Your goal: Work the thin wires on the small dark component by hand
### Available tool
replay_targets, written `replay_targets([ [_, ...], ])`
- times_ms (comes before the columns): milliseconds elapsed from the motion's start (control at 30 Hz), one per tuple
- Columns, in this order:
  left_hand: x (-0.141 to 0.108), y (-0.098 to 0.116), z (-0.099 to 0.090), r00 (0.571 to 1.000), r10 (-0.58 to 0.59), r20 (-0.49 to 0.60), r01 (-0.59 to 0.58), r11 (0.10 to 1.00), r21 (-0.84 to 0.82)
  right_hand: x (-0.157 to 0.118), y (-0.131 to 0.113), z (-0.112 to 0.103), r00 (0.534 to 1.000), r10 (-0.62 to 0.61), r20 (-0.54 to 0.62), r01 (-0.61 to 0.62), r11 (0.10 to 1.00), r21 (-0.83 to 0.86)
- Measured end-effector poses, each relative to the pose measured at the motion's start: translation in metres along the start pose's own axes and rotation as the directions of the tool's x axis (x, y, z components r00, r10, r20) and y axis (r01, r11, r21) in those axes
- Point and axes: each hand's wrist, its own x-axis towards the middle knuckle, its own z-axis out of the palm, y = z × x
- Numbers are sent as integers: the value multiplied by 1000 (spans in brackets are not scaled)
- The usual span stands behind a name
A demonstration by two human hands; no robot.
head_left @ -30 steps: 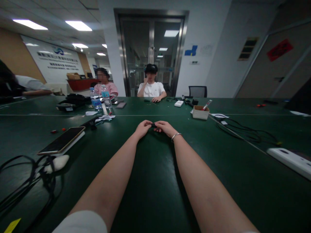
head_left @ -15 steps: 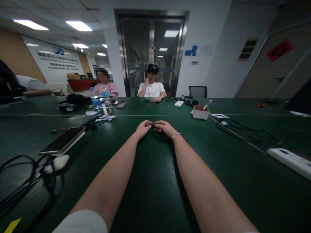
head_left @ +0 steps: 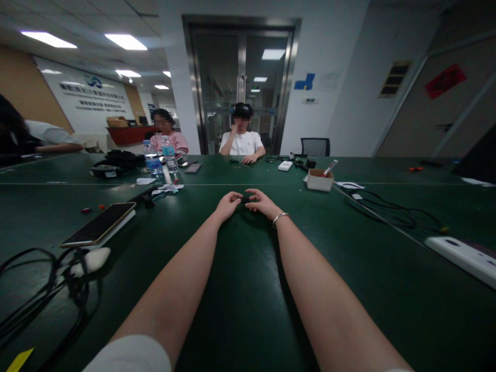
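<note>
Both my arms reach forward over the dark green table. My left hand pinches a small black object between thumb and fingertips; it is too small and dark to name. Just to the right of it is my right hand, with a silver bangle on the wrist. Its thumb and index finger are spread apart around the right end of the black object. Whether a right fingertip still touches the object, I cannot make out.
On the left lie a phone, a white mouse and black cables. Farther off stand water bottles and a small open box. At right is a white power strip. A person sits opposite.
The right hand's index finger has lifted and parted from its thumb, loosening from the black object. My left hand keeps its pinch in the same place.
</note>
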Motion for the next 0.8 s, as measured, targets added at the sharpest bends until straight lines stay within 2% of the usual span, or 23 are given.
replay_targets([
  [133, -1, 2, 0, 1000, 3, 2, -3, 1000, 7, 1, 0, 0, 999, 40, 17, -39, 999, -29],
  [267, -1, 4, 0, 1000, -6, -16, 6, 1000, 14, 1, 1, -1, 1000, -16, 27, 17, 999, -32],
  [433, 0, 3, 1, 1000, 1, -16, -1, 1000, 11, 3, 3, 0, 999, 32, -2, -32, 999, -18],
  [600, -2, 5, 0, 1000, -15, -12, 15, 1000, 16, 4, 4, 0, 1000, -6, -8, 6, 1000, -4],
  [700, -2, 5, -1, 1000, -9, -12, 10, 1000, 17, 5, 4, 0, 999, 36, -36, -36, 999, 10],
  [800, -1, 2, 0, 1000, 5, -8, -5, 1000, 29, 6, 4, 0, 998, 61, -7, -60, 998, 3],
])
